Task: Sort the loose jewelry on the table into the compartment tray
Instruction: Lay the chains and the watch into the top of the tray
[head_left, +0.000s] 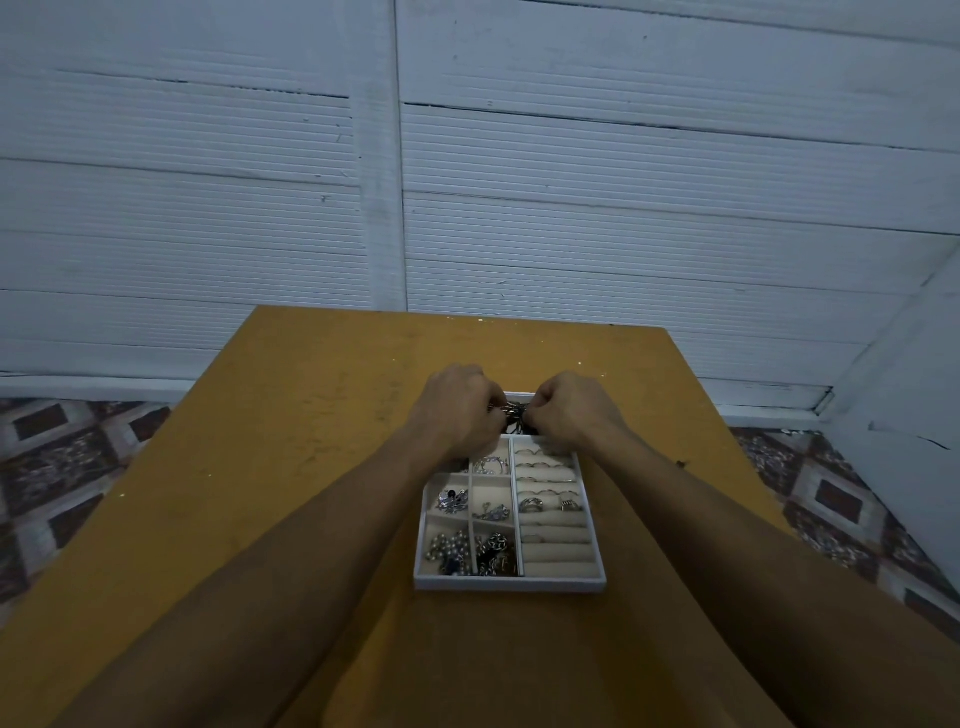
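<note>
A white compartment tray (511, 583) with cream lining lies on the yellow table (291, 415). Its left compartments hold earrings, chains and a bead necklace (449, 545). Rings (532, 503) sit in the padded ring rolls on the right. Above the tray's far end, my left hand (457, 410) and my right hand (569, 410) both pinch a tangled bunch of metal jewelry (514, 413) between them. The far compartments are hidden under my hands.
A small dark item (681, 463) lies on the table right of my right forearm. A white panelled wall (519, 182) stands right behind the table's far edge. Patterned floor tiles (62, 457) show on both sides.
</note>
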